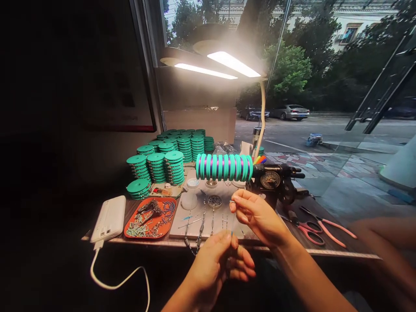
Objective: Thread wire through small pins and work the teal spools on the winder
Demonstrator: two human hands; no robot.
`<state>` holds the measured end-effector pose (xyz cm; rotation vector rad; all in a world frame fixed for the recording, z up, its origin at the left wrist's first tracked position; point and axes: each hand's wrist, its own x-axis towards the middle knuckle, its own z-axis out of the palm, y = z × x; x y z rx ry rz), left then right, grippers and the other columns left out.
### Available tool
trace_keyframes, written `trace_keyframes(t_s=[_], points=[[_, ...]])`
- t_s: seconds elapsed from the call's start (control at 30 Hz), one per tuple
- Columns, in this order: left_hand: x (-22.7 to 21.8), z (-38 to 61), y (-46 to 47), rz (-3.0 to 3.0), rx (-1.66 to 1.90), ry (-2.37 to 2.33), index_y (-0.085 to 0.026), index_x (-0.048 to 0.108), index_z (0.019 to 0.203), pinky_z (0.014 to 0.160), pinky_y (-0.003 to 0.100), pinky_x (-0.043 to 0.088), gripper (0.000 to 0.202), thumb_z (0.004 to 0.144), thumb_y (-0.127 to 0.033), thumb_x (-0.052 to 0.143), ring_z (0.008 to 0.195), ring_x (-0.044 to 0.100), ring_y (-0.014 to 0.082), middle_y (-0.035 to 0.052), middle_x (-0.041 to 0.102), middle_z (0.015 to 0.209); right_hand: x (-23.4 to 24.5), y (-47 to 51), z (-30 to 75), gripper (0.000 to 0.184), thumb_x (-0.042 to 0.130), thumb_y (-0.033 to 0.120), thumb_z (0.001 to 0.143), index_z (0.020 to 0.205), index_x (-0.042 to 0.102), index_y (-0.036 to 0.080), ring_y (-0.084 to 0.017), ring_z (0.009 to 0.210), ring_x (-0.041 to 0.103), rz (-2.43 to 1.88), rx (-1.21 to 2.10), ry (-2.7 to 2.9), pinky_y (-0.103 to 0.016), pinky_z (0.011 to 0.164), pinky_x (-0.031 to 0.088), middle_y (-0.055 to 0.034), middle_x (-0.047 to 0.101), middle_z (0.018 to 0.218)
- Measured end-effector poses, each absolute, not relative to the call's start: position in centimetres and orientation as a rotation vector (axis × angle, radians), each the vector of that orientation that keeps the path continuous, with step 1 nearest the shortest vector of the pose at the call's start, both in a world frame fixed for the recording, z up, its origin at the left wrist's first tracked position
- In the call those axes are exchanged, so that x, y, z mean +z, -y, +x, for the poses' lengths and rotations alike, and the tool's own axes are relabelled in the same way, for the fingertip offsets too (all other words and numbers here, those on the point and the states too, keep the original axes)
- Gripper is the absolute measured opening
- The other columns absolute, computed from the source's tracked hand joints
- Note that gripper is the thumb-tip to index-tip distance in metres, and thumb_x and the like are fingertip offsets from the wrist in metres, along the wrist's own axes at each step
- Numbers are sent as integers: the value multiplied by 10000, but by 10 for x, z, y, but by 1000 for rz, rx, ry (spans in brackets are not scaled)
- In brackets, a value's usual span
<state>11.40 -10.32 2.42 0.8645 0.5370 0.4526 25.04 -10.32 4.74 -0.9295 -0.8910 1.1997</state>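
My right hand (260, 216) pinches a small, thin metallic piece (232, 201) between thumb and forefinger, above the front of the pale work board (182, 232). Below it, my left hand (216, 255) has its thumb and forefinger pressed together, with a thin blue tip (232, 233) showing between them. The other left fingers are loosely curled. A faint fine line seems to run between the hands. Just behind hangs a row of turquoise spools (224, 167) on the shaft of a black winder (276, 175). A round dish of small dark parts (215, 201) lies close by.
An orange tray (130, 234) of small parts and a white power bank (108, 219) with a cable are at left. Stacked turquoise spools (175, 167) stand behind. Red-handled scissors (313, 234) and pink-handled pliers (334, 232) lie right. A lamp (262, 112) hangs overhead.
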Motion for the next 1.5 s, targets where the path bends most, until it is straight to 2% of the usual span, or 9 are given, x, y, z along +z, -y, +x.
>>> trace_keyframes(t_s=[0.23, 0.4, 0.83, 1.03, 1.17, 1.23, 1.3, 1.37, 1.5], points=[[28, 113, 104, 830, 452, -580, -151, 425, 681, 551, 227, 379, 241, 822, -330, 347, 504, 580, 112, 39, 613, 604, 47, 103, 250, 195, 573, 302, 722, 665, 456, 157, -12, 375, 317, -920, 1199, 880, -211, 420, 118, 26, 543, 597], [21, 111, 106, 783, 465, -571, -138, 467, 791, 563, 236, 385, 216, 789, -351, 427, 533, 581, 118, 64, 632, 678, 47, 103, 253, 199, 585, 309, 711, 670, 460, 160, -19, 379, 325, -915, 1194, 857, -210, 417, 127, 28, 539, 579], [11, 103, 108, 788, 433, -552, -163, 421, 743, 590, 256, 388, 183, 793, -338, 435, 574, 603, 142, 71, 652, 701, 47, 102, 252, 224, 594, 338, 698, 668, 455, 164, -33, 395, 332, -930, 1181, 868, -209, 418, 145, 20, 542, 584], [3, 106, 99, 841, 435, -527, -155, 429, 757, 573, 247, 372, 202, 734, -344, 495, 582, 601, 148, 83, 650, 718, 47, 99, 252, 212, 568, 358, 709, 698, 464, 174, -48, 389, 353, -967, 1186, 857, -207, 420, 176, 19, 561, 571], [22, 119, 79, 1035, 571, -471, -169, 428, 978, 659, 291, 404, 335, 686, -277, 549, 610, 615, 151, 91, 609, 943, 49, 96, 256, 199, 590, 353, 684, 660, 516, 169, -77, 489, 397, -1023, 1071, 938, -222, 470, 259, 11, 563, 629], [37, 127, 70, 1108, 596, -467, -197, 447, 993, 624, 298, 425, 326, 700, -306, 541, 586, 609, 141, 77, 541, 1056, 53, 95, 258, 180, 613, 328, 662, 624, 545, 166, -83, 533, 400, -1056, 994, 980, -227, 506, 287, 23, 532, 627], [49, 135, 65, 1131, 607, -495, -185, 499, 915, 523, 261, 422, 257, 722, -354, 520, 556, 585, 123, 60, 536, 1013, 55, 94, 261, 177, 621, 320, 652, 595, 555, 166, -88, 534, 398, -1070, 965, 1012, -232, 520, 299, 35, 493, 571], [54, 143, 62, 1113, 651, -519, -156, 534, 829, 465, 217, 396, 241, 732, -377, 514, 521, 546, 95, 36, 558, 851, 56, 94, 263, 189, 619, 329, 653, 581, 559, 164, -90, 521, 400, -1072, 964, 1042, -235, 518, 305, 39, 476, 530], [52, 152, 63, 1011, 732, -513, -125, 546, 692, 538, 196, 409, 197, 722, -319, 559, 501, 501, 55, -9, 536, 646, 54, 94, 262, 184, 635, 324, 641, 603, 573, 155, -83, 503, 411, -1064, 982, 1024, -220, 472, 306, 33, 482, 532]])
